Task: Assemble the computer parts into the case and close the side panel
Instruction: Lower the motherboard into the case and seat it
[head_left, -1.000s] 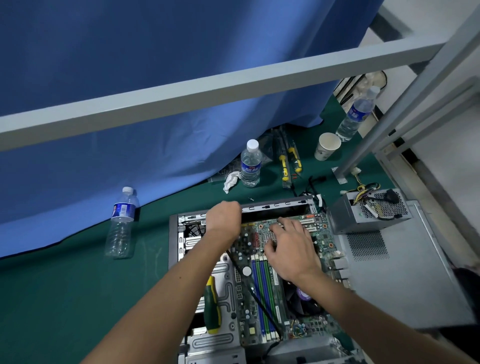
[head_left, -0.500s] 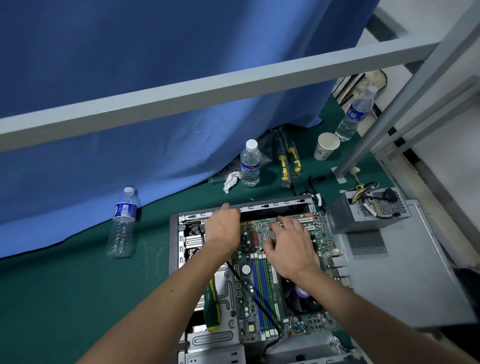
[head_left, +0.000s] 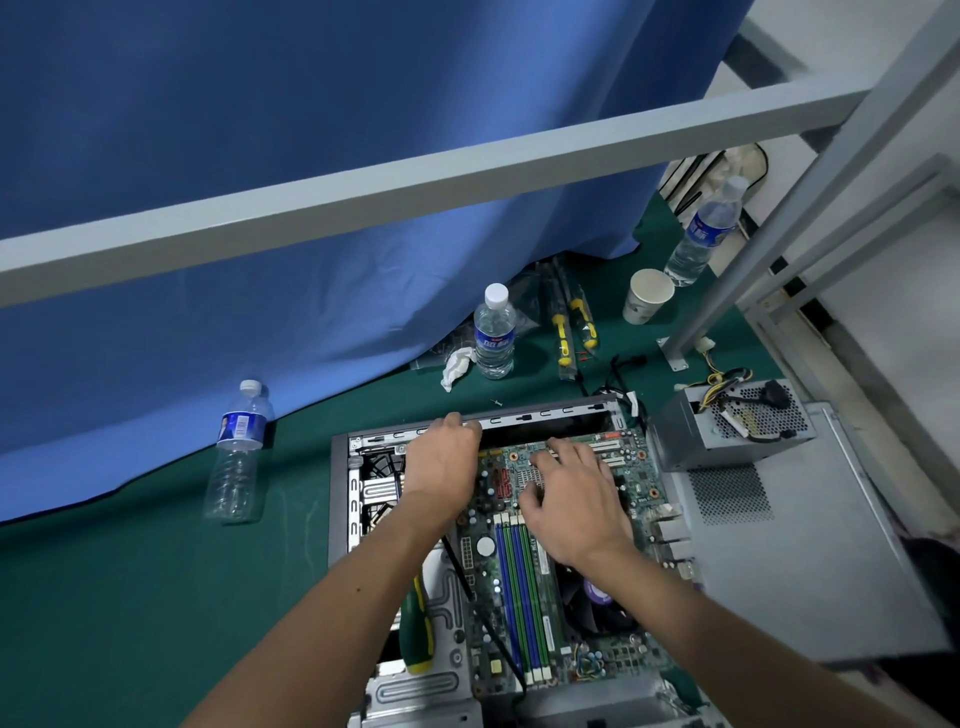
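Head view: left hand (head_left: 441, 457) grips case (head_left: 340, 499) rim, right hand (head_left: 571, 499) rests flat, fingers relaxed, on motherboard (head_left: 519, 597) (unseated?); press evenly, align holes, avoid flexing.

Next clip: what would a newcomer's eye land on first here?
The open computer case on the green mat, its motherboard exposed, with both hands in it: the left hand on the far rim, the right hand spread on the board. The power supply sits outside, on the side panel at right.
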